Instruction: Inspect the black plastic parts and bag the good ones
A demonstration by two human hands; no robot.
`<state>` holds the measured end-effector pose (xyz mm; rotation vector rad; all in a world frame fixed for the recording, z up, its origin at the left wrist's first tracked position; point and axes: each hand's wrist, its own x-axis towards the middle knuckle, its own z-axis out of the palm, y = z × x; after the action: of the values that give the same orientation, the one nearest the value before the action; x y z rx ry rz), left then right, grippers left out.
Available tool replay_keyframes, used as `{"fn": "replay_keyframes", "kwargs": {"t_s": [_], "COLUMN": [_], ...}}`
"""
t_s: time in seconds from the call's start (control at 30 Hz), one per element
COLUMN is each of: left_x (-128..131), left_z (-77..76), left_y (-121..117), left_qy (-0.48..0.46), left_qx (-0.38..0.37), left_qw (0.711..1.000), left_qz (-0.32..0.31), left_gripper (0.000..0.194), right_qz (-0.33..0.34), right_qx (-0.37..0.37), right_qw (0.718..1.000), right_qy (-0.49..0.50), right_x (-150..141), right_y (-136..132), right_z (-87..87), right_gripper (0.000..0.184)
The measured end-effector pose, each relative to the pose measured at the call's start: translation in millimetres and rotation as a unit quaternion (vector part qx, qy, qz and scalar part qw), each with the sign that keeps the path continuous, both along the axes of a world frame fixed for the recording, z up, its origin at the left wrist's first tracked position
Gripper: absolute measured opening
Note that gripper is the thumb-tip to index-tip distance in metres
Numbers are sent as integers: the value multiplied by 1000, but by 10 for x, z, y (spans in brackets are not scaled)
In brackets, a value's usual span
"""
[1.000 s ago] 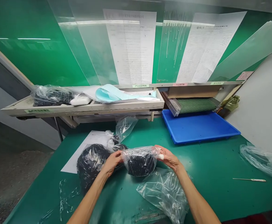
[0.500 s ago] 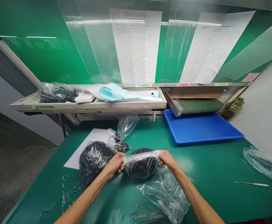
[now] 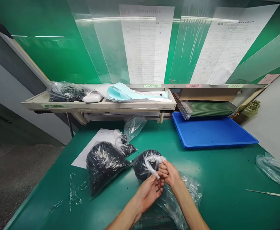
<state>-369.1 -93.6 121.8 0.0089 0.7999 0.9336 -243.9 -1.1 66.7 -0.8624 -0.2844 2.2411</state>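
A clear plastic bag of small black parts (image 3: 141, 167) rests on the green bench, its neck twisted into a white strand. My left hand (image 3: 151, 188) pinches one end of that strand, in front of the bag. Close beside it, my right hand (image 3: 170, 172) grips the strand's other part at the bag's right side. The two hands nearly touch, and some fingertips are hidden. To the left stands a larger bag of black parts (image 3: 103, 166). Under my right forearm lies an empty-looking, crumpled clear bag (image 3: 192, 187).
A blue tray (image 3: 216, 132) sits below a small green conveyor (image 3: 210, 109). Small tied bags (image 3: 127, 149) lie on a paper sheet (image 3: 82, 156). A thin pointed tool (image 3: 264, 193) and coiled plastic (image 3: 273, 169) are at right. A shelf (image 3: 101, 108) runs along the back.
My hands have come together from the bag's two sides, and the stretched bag neck is now twisted and bent into a loop. The view has shifted slightly.
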Motion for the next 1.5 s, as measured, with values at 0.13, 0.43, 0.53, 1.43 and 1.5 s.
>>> {"fn": "replay_keyframes", "kwargs": {"t_s": [0.13, 0.43, 0.53, 1.43, 1.5], "left_x": [70, -48, -16, -300, -331], "left_z": [-69, -91, -65, -38, 32], "left_y": [144, 256, 263, -31, -116], "left_qy": [28, 107, 143, 481, 571], "left_qx": [101, 167, 172, 275, 286], "left_qw": [994, 980, 975, 832, 768], "left_qz": [-1, -31, -11, -38, -49], "left_gripper": [30, 55, 59, 20, 14], "right_qz": [-6, -49, 7, 270, 267], "right_qx": [-8, 42, 89, 502, 493], "right_qw": [999, 993, 983, 650, 701], "right_qy": [-49, -95, -161, -503, -441], "right_x": [151, -48, -37, -6, -19], "right_y": [-107, -691, -890, 21, 13], "right_z": [212, 462, 468, 1042, 955], "right_gripper": [27, 44, 40, 11, 21]}}
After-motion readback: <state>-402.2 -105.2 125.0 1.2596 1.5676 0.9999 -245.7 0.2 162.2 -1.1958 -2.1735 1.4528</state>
